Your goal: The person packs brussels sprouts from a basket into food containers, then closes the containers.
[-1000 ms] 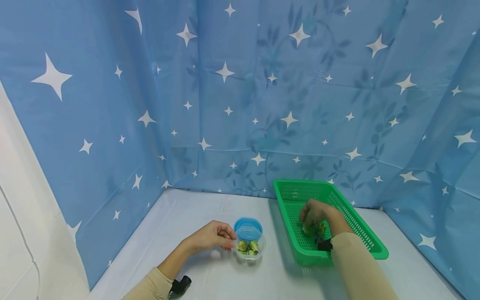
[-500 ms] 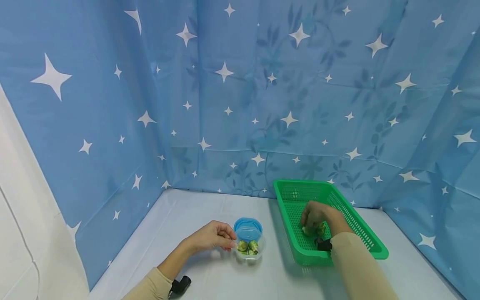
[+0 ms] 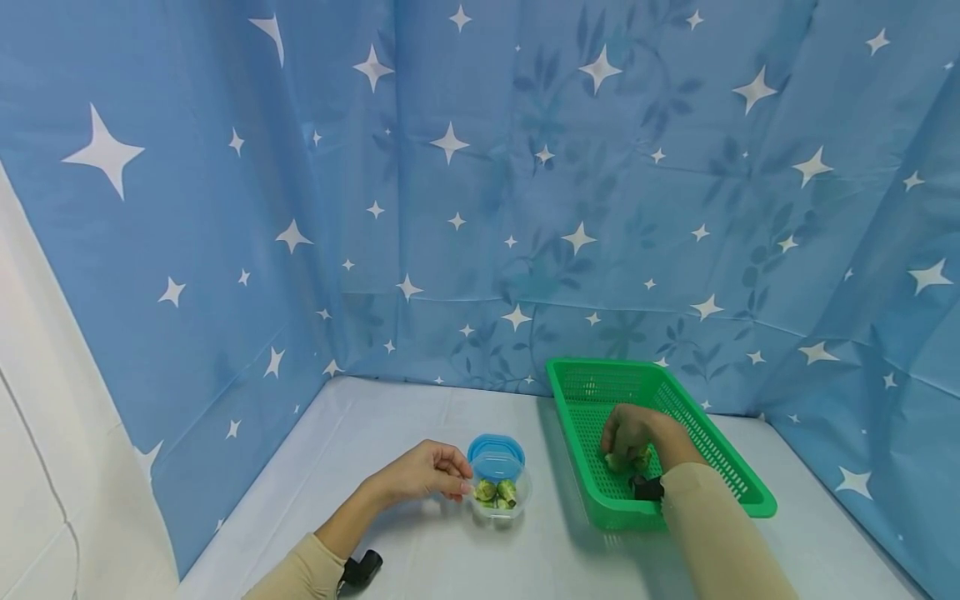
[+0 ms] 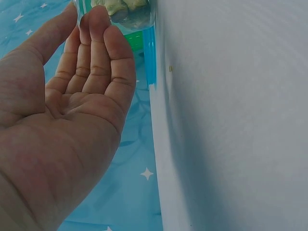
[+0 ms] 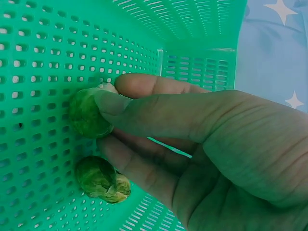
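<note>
In the head view my left hand (image 3: 431,473) pinches the left rim of a small clear plastic container (image 3: 497,514) between thumb and fingers. Several Brussels sprouts (image 3: 506,492) lie inside it, partly visible at the top of the left wrist view. Just behind it is a blue lid (image 3: 496,448). Reaching into a green plastic basket (image 3: 573,450), my right hand (image 3: 637,427) has thumb and fingers on a Brussels sprout (image 5: 86,113), pinching it near the basket's floor. A second Brussels sprout (image 5: 98,180) lies close beside that one, under the hand.
The perforated basket wall (image 5: 192,14) rises around my right hand. A white tabletop (image 3: 420,558) carries everything, backed by a blue star-print curtain (image 3: 480,208). A black wrist camera (image 3: 362,571) sits by the left sleeve.
My right hand has shifted very slightly to the right over the sprouts in the basket. The left hand and the container have stayed where they were.
</note>
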Tool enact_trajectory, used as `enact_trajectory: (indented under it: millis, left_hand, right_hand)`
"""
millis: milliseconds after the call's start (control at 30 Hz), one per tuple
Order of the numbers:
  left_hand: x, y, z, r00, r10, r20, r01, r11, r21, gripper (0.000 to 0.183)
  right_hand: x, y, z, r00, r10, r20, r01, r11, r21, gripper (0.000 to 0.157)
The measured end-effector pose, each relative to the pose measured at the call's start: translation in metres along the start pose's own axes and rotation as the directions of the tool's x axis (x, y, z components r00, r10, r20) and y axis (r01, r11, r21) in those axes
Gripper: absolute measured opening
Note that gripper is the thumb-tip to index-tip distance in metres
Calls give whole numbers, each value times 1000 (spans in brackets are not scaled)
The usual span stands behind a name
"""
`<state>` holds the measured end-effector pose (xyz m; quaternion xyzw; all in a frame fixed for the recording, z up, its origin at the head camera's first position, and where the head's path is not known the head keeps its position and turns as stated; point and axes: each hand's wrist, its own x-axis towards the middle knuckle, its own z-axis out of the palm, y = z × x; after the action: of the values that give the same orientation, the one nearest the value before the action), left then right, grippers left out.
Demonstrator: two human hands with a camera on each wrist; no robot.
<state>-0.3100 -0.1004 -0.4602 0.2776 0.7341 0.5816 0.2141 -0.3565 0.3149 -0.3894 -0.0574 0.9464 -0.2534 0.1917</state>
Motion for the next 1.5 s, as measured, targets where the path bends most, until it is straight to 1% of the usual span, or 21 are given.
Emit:
enact_trajectory:
  millis: [100,333,433,633,700,800,933,1100,1167,1300,1400,1500]
  left_hand:
    - [0,-1,-1,1000,2,4,-2,1000,0,31]
    - [2,-3,-2,1000,0,5,0,1000,0,30]
    - [1,-3,-2,1000,-2,6,2,1000,-4,31]
    - [0,-3,-2,1000,-5,12,5,1000,-14,30]
    - [1,-4,-2,1000,-3,12,3,1000,-16,31]
    - [1,-5,-2,1000,-6,11,6,1000,-16,31]
    - [1,-5,-1,1000,-10,3,10,1000,-13,31]
    - [2,-6,0,1000,-15,-2,15,1000,-12,31]
    - [2,-5,0,1000,-18,-1,18,1000,-12,31]
    - [2,-4,0,1000,-15,-6,15,1000,-5,28]
    - [2,-3,1,1000,-14,-11,14,1000,-1,27]
    - [2,-3,0,1000,-16,-14,16,1000,0,26]
  right_hand:
    - [-1,-1,0,1000,4,6,-4,1000,5,17]
    - [-4,-6,0,1000,-9,21,10,998,-57,18]
    - [-5,-8,-1,1000,-11,22,12,998,-68,19]
    - [-2,-5,1,1000,-16,21,16,999,-39,20]
    - [-1,-5,1,999,-32,21,33,999,-37,19]
    - [2,-5,0,995,-93,23,93,995,-33,17]
    - [6,-3,-2,983,-184,24,185,983,-23,19]
    - [10,-4,-4,968,-252,-17,252,968,-2,20]
    - [12,-5,-6,955,-295,-45,295,956,3,20]
    - [16,-9,-11,922,-379,-83,382,924,16,19]
    - [18,-13,-14,910,-403,-100,407,913,27,17]
    - [18,-18,-17,895,-431,-115,436,900,17,16]
